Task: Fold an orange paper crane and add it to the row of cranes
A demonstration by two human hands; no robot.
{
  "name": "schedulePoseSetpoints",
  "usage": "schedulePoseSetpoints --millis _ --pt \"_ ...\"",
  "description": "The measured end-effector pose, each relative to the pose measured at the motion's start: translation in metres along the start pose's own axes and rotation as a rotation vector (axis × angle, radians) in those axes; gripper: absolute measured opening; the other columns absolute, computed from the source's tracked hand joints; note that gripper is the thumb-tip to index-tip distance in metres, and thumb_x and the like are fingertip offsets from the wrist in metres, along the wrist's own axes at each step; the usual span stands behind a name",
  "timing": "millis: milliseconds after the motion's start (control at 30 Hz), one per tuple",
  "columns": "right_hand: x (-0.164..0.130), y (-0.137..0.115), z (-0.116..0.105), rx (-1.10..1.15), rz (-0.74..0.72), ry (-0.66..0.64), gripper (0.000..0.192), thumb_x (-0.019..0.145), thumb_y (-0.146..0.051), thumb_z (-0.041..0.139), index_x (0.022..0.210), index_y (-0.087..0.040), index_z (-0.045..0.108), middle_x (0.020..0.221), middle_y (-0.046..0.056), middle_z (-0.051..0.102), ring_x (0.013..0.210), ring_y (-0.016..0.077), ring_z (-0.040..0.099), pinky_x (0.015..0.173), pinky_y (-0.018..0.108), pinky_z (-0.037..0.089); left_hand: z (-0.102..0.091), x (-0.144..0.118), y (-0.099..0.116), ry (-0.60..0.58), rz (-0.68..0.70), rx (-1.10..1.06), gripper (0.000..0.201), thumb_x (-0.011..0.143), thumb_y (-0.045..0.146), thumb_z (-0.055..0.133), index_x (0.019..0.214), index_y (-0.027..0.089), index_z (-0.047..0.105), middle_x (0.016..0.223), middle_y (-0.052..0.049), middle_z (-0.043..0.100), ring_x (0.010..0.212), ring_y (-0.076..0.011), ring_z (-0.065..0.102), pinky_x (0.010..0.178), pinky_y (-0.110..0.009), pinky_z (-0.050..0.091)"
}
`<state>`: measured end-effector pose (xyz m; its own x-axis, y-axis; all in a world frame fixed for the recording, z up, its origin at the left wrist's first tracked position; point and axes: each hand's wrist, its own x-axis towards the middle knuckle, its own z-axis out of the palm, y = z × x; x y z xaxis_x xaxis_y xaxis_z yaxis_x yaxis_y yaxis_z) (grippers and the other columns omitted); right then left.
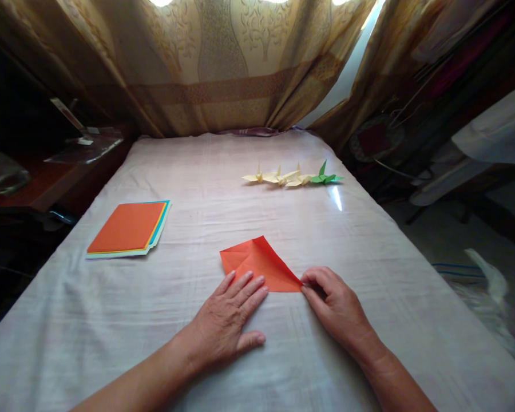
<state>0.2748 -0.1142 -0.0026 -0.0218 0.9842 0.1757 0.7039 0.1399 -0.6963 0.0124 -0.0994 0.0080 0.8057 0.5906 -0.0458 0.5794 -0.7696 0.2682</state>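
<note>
A partly folded sheet of orange origami paper [266, 266] lies on the cloth-covered table, with a flap raised along its upper right side. My left hand [234, 315] rests flat on its lower left part, fingers stretched out and thumb apart on the cloth. At the paper's right corner, my right hand [332, 300] pinches the tip between thumb and forefinger. The fingers of the left hand hide the paper's lower left edge.
A stack of coloured paper [129, 228], orange on top, lies at the left. Several pale yellow paper cranes [278, 176] and a green paper crane [326, 176] stand in a row at the back right. A patterned curtain [223, 68] hangs behind the table.
</note>
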Motion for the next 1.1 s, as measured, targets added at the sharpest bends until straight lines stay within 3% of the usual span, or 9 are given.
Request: schedulePoseSetpoints --millis 133,500,767,933,1100 --pt "-0.001 0.002 0.001 0.006 0.010 -0.009 0.010 0.082 -0.022 0.051 0.079 -0.023 0.060 0.084 0.004 0.065 0.081 0.0200 0.060 0.075 0.033 0.050 -0.007 -0.013 -0.011 -0.041 -0.009 0.010 0.073 0.093 0.064 0.042 0.151 0.022 0.032 0.154 -0.008 0.037 0.144 -0.0285 0.030 0.118 -0.049 0.019" --pt "-0.001 0.005 0.001 -0.015 -0.011 0.023 0.008 0.081 -0.027 0.054 0.083 -0.023 0.061 0.086 0.004 0.066 0.078 0.0196 0.063 0.071 0.033 0.053 -0.011 -0.043 -0.036 -0.018 -0.053 0.110 0.072 0.092 0.065 0.042 0.152 0.027 0.028 0.155 -0.008 0.036 0.143 -0.0299 0.031 0.118 -0.051 0.015" --pt "-0.003 -0.003 0.011 -0.087 -0.118 0.132 0.024 0.083 -0.031 0.056 0.104 -0.022 0.063 0.101 0.008 0.069 0.088 0.0218 0.067 0.079 0.037 0.055 0.001 -0.042 -0.030 0.146 -0.100 0.087 0.070 0.094 0.053 0.048 0.152 0.021 0.028 0.150 -0.011 0.044 0.142 -0.0301 0.034 0.118 -0.055 0.014" --pt "0.006 -0.010 0.016 -0.123 -0.022 0.127 0.022 0.085 -0.034 0.053 0.098 -0.021 0.066 0.094 0.007 0.072 0.083 0.0219 0.067 0.077 0.037 0.054 0.000 -0.029 -0.022 0.233 -0.134 0.039 0.057 0.093 0.041 0.053 0.145 0.022 0.041 0.142 -0.011 0.054 0.138 -0.0312 0.040 0.117 -0.060 0.015" --pt "0.019 -0.014 0.009 -0.081 0.121 0.010 0.022 0.085 -0.036 0.051 0.086 -0.024 0.069 0.086 0.002 0.074 0.076 0.0201 0.069 0.070 0.032 0.051 -0.003 -0.022 -0.016 0.268 -0.025 -0.010 0.041 0.094 0.028 0.050 0.133 0.023 0.055 0.132 -0.009 0.062 0.134 -0.0284 0.047 0.117 -0.059 0.016"
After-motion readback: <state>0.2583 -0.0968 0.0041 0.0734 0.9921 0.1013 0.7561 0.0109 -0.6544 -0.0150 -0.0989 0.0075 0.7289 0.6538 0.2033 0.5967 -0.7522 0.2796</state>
